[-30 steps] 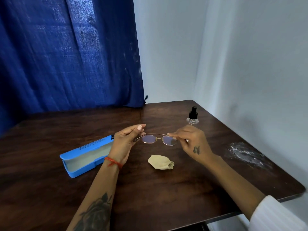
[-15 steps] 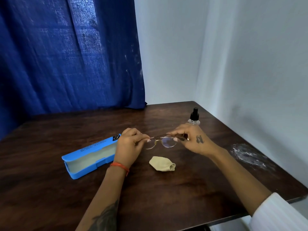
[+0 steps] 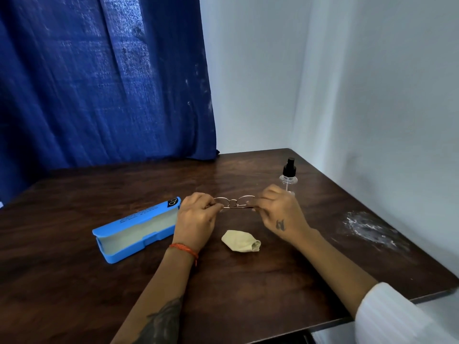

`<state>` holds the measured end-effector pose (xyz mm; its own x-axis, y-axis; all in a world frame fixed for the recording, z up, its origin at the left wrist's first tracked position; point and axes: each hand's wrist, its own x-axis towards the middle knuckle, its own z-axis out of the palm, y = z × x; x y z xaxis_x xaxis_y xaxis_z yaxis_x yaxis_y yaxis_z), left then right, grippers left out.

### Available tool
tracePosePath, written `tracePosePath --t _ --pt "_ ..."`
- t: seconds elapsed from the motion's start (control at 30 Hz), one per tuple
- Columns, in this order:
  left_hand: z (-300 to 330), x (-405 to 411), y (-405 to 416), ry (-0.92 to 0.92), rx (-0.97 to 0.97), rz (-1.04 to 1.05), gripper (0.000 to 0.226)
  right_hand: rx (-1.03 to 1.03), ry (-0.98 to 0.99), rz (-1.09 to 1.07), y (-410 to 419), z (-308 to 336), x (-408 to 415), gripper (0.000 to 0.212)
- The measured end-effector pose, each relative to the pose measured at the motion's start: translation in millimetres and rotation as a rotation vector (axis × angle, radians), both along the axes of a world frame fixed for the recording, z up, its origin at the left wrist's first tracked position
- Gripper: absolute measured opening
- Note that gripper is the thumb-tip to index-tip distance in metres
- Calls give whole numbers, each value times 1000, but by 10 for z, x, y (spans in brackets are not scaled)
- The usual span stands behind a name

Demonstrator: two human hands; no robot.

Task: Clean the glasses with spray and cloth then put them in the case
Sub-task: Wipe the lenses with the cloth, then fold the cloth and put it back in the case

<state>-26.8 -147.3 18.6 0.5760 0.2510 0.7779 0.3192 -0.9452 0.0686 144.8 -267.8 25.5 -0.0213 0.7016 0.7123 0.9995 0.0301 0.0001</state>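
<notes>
1. Both hands are up over the middle of the table (image 3: 248, 294), and the glasses (image 3: 234, 203) hang between them, just above the wood.
2. Left hand (image 3: 196, 219) has its grip clamped on the glasses' left end, fingers curled round the frame.
3. Right hand (image 3: 278, 214) pinches the right end, grip tight on the frame, temple lying folded along the lower edge.
4. The cloth (image 3: 241, 241) lies crumpled on the table at 6 o'clock from the glasses, near but apart.
5. The case (image 3: 135, 230) sits open at 8 o'clock, lid up, just beside the left hand.
6. The spray (image 3: 288, 176) stands upright at 1 o'clock, just behind the right hand.
7. White smear (image 3: 370, 230) out at 3 o'clock; curtain (image 3: 99, 83) behind.
</notes>
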Motion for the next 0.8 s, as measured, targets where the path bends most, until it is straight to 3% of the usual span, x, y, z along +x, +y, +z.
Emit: tracePosePath --t 0.17,0.37,0.63,0.8 --pt "-31 21 -15 125 1 31 17 -33 -257 -43 25 -134 -4 20" --pt "-35 11 -71 242 30 79 19 -142 -435 -103 -4 -135 -38 15" --pt "-47 8 -150 307 -14 28 21 -275 -437 -149 -59 -117 -115 17" --pt "-97 -35 -209 267 -161 -2 11 -298 -284 -160 -112 -126 -167 19"
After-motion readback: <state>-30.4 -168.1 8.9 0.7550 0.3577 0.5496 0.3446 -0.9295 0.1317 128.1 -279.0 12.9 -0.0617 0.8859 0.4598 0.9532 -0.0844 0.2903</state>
